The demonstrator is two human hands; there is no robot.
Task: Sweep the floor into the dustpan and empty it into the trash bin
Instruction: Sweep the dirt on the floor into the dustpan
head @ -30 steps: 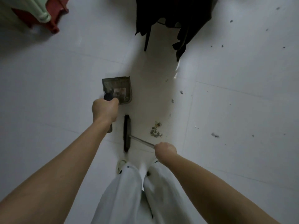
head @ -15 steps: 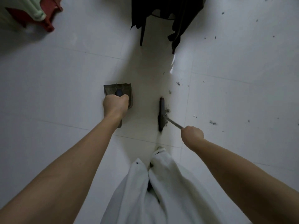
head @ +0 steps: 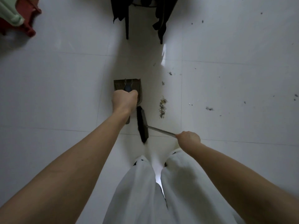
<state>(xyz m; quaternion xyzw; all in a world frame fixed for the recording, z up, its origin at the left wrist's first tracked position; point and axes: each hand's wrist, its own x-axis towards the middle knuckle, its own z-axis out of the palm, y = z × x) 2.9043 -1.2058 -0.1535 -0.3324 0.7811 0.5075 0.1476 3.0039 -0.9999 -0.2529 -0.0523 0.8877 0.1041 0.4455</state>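
The broom head (head: pixel 142 125) had swung back left beside the dustpan (head: pixel 127 85), gripped by the left hand (head: pixel 124 101), while the right hand (head: pixel 188 138) clasped the broomstick, leaving the debris pile (head: pixel 162 107) unswept.

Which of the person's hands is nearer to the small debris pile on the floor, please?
The left hand, gripping the dustpan handle just left of the debris pile. The right hand holds the broom handle, below-right of it.

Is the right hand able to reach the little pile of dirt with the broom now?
Probably yes. The right hand grips the broom, whose head lies just left of the dirt pile, with only bare floor between them. The dustpan stands off to the side, not in the way.
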